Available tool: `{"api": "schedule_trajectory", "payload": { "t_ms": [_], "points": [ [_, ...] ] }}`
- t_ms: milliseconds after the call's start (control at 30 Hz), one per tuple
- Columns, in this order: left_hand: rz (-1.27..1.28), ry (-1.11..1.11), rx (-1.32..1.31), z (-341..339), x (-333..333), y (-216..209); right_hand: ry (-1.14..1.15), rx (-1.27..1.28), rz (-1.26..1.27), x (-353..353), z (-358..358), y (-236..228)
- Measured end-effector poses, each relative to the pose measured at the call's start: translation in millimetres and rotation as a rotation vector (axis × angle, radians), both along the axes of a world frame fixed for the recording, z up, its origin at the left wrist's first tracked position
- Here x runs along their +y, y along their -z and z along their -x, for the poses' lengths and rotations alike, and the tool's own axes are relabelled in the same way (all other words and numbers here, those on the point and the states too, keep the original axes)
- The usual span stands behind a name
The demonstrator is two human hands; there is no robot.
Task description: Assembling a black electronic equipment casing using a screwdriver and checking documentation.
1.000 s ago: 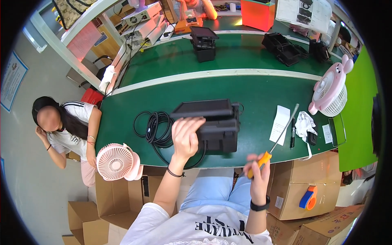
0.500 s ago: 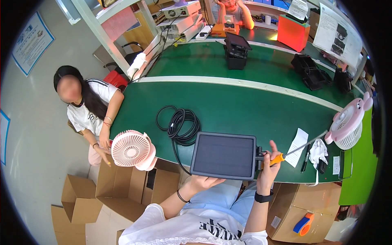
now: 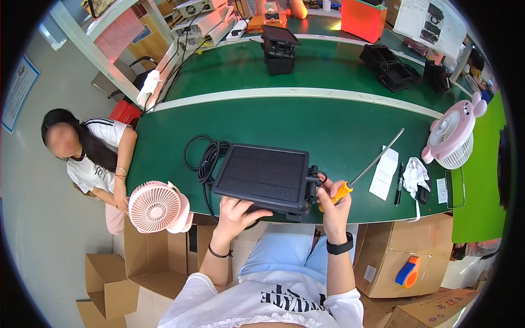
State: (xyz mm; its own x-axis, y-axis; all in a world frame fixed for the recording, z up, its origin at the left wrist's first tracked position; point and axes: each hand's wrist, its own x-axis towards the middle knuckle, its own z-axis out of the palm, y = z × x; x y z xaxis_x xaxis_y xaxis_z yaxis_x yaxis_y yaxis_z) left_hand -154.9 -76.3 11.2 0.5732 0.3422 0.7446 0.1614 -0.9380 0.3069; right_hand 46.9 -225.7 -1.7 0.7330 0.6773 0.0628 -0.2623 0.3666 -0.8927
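A black rectangular solar panel (image 3: pixel 263 172) with a dark frame is held tilted over the table's near edge. Its lower left edge rests in my left hand (image 3: pixel 239 215), the thumb reaching along beneath it. My right hand (image 3: pixel 335 212) is closed round the yellow handle of a screwdriver (image 3: pixel 376 159), whose long shaft points up and right, away from the panel. The fingers of that hand also lie by the black bracket (image 3: pixel 314 177) on the panel's right side. A coil of black cable (image 3: pixel 205 163) lies on the table left of the panel, partly hidden by it.
A pink fan (image 3: pixel 156 208) stands near left, a pink fan with ears (image 3: pixel 453 131) at right. Paper (image 3: pixel 385 174), a pen (image 3: pixel 400 186) and white cloth (image 3: pixel 415 175) lie nearby. Beside the table sits another person (image 3: pixel 101 142). Cardboard boxes (image 3: pixel 404 257) stand below.
The panel has tilted and shifted up toward the table's middle relative to my body. The screwdriver shaft has swung more upright. The whole view has shifted, and my left hand shows more.
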Motion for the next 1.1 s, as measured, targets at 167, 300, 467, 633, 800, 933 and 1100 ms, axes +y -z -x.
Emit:
{"api": "schedule_trajectory", "payload": {
  "t_ms": [167,300,467,633,800,933,1100],
  "points": [
    [0.026,0.014,-0.002,2.8,4.5,5.1,0.115,-0.067,-0.017,10.0,11.2,-1.7],
    [0.054,0.012,0.019,12.3,0.6,6.3,0.151,-0.060,-0.044,10.5,17.9,2.6],
    [-0.090,-0.121,0.176,14.4,-14.8,17.1,0.154,-0.046,-0.042,2.8,19.6,9.9],
    [-0.073,-0.272,0.128,5.4,-12.2,11.8,0.170,-0.122,0.136,9.1,3.8,5.0],
    [-0.043,-0.448,0.092,-15.4,33.4,-2.5,0.250,-0.307,0.328,-1.6,-30.6,31.7],
    [-0.010,-0.602,0.124,-32.4,92.3,-5.8,0.220,-0.337,0.397,-12.7,-35.9,42.2],
    [-0.069,-0.973,0.239,-43.1,164.2,-20.0,0.197,-0.440,0.397,-21.2,-32.5,43.2]
  ]
}}
